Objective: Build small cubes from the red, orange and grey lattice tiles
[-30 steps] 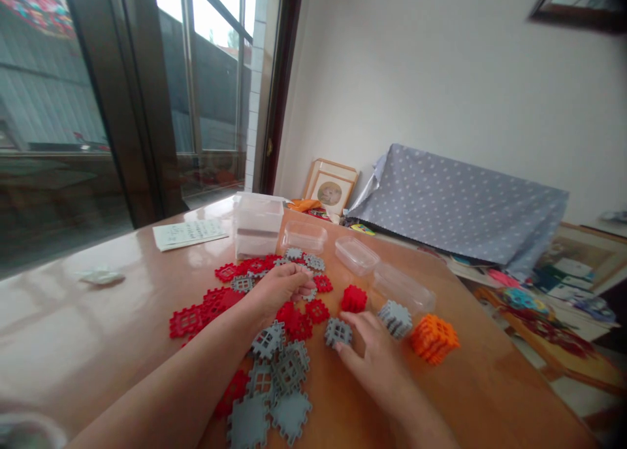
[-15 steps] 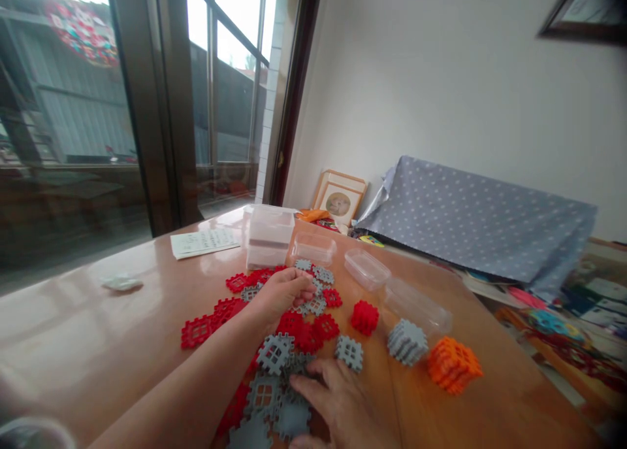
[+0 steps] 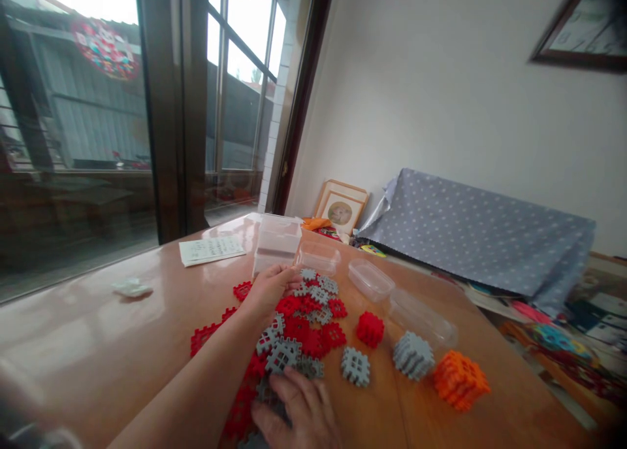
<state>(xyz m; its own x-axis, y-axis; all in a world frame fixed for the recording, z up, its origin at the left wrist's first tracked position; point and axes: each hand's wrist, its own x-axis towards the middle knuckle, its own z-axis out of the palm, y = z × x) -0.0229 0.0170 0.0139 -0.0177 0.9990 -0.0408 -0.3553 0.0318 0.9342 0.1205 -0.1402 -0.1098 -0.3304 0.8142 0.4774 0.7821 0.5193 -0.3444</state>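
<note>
My left hand [image 3: 267, 291] lies cupped on a heap of red tiles [image 3: 313, 334] and grey tiles [image 3: 281, 354] on the brown table [image 3: 98, 344]; its fingers are bent over the far side of the heap and hold nothing that I can see. At the bottom edge, my right hand [image 3: 300, 411] rests with its fingers spread on the grey tiles nearest me. A single grey tile [image 3: 355, 365] lies just right of the heap. To the right of it stand a red cube [image 3: 370, 329], a grey cube [image 3: 414, 355] and an orange cube [image 3: 460, 379], all built from tiles.
Clear plastic tubs [image 3: 371, 279] and lids [image 3: 424, 310] sit behind the cubes, with a stacked clear box [image 3: 277, 241] by the heap. A paper sheet [image 3: 211, 249] and a white scrap [image 3: 131, 287] lie to the left. The table's right edge runs close to the orange cube.
Both hands have drawn the scattered tiles into a tighter heap. My right hand left the single grey tile and moved back and left onto the near grey tiles. The camera tilted up.
</note>
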